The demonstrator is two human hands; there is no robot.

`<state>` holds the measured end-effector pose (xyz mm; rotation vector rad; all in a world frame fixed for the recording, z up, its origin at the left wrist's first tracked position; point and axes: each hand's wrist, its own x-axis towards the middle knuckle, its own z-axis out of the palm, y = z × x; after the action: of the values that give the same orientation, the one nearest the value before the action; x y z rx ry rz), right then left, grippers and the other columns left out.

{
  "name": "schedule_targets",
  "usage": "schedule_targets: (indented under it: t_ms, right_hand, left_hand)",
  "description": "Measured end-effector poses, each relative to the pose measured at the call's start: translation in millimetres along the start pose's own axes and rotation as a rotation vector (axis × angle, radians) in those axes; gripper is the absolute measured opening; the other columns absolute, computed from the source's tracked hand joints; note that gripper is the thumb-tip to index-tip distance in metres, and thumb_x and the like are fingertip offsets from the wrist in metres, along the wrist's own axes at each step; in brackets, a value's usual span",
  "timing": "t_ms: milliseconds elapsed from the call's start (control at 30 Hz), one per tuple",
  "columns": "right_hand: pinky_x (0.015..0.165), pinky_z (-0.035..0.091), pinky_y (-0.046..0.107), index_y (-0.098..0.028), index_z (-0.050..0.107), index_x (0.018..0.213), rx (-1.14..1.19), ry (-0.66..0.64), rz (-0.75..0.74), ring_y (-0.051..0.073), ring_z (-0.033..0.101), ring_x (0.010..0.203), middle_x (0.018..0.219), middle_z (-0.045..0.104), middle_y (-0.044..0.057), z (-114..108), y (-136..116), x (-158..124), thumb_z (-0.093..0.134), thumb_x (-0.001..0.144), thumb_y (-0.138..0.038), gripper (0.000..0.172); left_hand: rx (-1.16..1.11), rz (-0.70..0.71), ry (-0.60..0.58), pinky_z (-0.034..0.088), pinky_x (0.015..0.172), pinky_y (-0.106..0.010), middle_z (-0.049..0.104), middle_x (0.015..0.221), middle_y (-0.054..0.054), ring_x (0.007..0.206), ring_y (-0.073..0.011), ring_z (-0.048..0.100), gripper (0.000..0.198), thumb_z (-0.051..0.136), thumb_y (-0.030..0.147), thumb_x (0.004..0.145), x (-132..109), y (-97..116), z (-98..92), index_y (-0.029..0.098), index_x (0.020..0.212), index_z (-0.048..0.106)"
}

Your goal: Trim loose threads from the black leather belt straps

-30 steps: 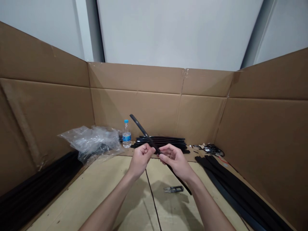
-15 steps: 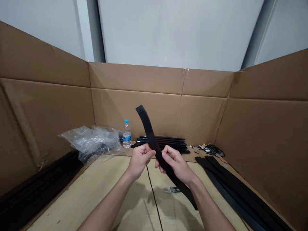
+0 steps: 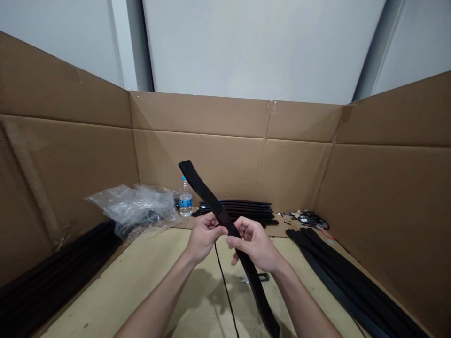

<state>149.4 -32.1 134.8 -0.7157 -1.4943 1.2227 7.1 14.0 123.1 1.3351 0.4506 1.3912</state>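
A long, curved black strip [image 3: 254,286] slants through the middle of the view, its upper end off to the left and its lower end near the bottom edge. My left hand [image 3: 206,237] pinches its left edge near the middle. On the right side of the strip, my right hand [image 3: 253,241] holds it between thumb and fingers, close to my left hand. A thin black cord [image 3: 225,287] runs down from my left hand to the bottom edge. Small snips [image 3: 264,277] lie on the table under the strip, partly covered by it.
Cardboard walls [image 3: 200,155] surround the pale table [image 3: 141,281]. Clear plastic bags [image 3: 141,206] and a water bottle [image 3: 186,202] stand back left. Black strips [image 3: 236,209] are stacked at the back, with more strips [image 3: 345,277] at right and dark pieces [image 3: 70,263] at left.
The strip's upper end has swung left and its lower end has moved down and left. My right hand's fingers have shifted on it. More of the snips' dark handle shows.
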Motion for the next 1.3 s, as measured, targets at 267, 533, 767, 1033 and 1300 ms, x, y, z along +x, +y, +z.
schedule_targets:
  t_ms: [267,533,767,1033,1300]
  right_hand:
    - [0.038,0.036,0.018,-0.022,0.040,0.074,0.043,0.011,-0.029,0.007,0.050,0.040,0.063,0.068,-0.001,4.8,-6.9,-4.3,0.067,0.079,-0.047,0.037]
    - [0.055,0.044,0.024,-0.019,0.057,0.082,0.032,0.095,-0.109,0.011,0.056,0.058,0.069,0.065,0.000,1.4,-2.6,0.6,0.070,0.078,-0.044,0.029]
    - [0.053,0.051,0.025,-0.016,0.066,0.082,-0.026,0.027,-0.066,0.011,0.055,0.057,0.069,0.062,-0.002,-5.8,-2.2,2.2,0.081,0.066,-0.033,0.028]
    - [0.041,0.052,0.021,-0.020,0.045,0.070,-0.031,0.013,-0.027,0.011,0.059,0.052,0.063,0.056,-0.006,-7.6,-4.4,-5.2,0.084,0.063,-0.028,0.040]
    - [0.055,0.046,0.023,-0.019,0.050,0.071,0.003,0.065,-0.118,0.009,0.057,0.057,0.069,0.064,-0.001,-7.1,-4.5,-0.5,0.069,0.079,-0.043,0.032]
  left_hand:
    - [-0.041,-0.018,0.031,0.017,0.038,-0.018,0.035,0.041,0.010,0.036,-0.0023,0.024,0.051,0.085,0.051,0.050,-3.3,-4.1,0.3,0.015,0.054,0.049]
    - [-0.050,-0.010,0.119,0.016,0.039,-0.017,0.031,0.043,0.012,0.038,-0.0021,0.021,0.052,0.081,0.050,0.057,-0.8,2.9,3.4,0.018,0.057,0.040]
    - [0.008,-0.041,0.093,0.032,0.046,-0.017,0.053,0.053,0.006,0.046,-0.0050,0.043,0.041,0.089,0.021,0.040,-1.3,7.7,4.6,0.013,0.060,0.054]
    - [0.005,-0.087,-0.015,0.035,0.042,-0.019,0.055,0.049,0.004,0.040,-0.0079,0.047,0.033,0.084,0.025,0.052,-8.7,15.6,11.7,0.015,0.055,0.052]
    - [-0.053,-0.073,0.048,0.012,0.038,-0.016,0.039,0.038,0.010,0.034,-0.0012,0.023,0.041,0.082,0.036,0.059,-4.5,8.6,6.8,0.016,0.054,0.047]
